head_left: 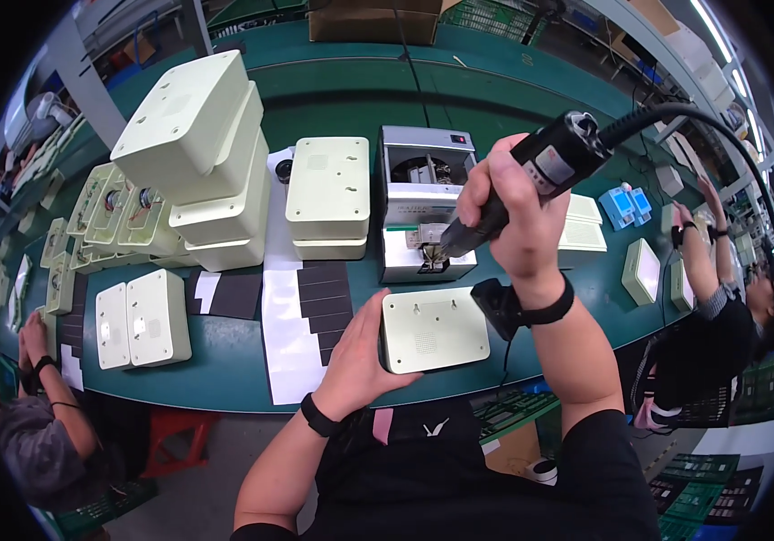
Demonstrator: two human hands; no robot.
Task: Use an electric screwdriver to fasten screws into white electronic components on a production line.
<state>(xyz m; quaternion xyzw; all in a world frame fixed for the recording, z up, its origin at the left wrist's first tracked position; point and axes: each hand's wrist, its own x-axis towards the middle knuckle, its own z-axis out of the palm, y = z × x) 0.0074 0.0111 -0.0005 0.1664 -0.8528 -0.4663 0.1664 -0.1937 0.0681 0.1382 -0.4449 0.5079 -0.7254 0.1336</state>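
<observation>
My right hand (522, 212) is wrapped round a black corded electric screwdriver (545, 167). The tool slants down to the left, its tip at the front pickup of a grey screw feeder (428, 185); whether a screw is on the bit I cannot tell. In front of the feeder a cream plastic housing (437, 332) lies back side up, with corner holes, two keyhole slots and a speaker grille pattern. My left hand (360, 356) grips its left side, fingers along the edge and thumb along the near edge.
Stacked cream housings (216, 171) rise at the left, beside another stack (328, 189). Open shells with wires (130, 212) lie further left. Two housings (143, 320) sit near the front edge. Blue blocks (623, 207) stand at right. Co-workers sit on both sides; the screwdriver cord (703, 108) arcs right.
</observation>
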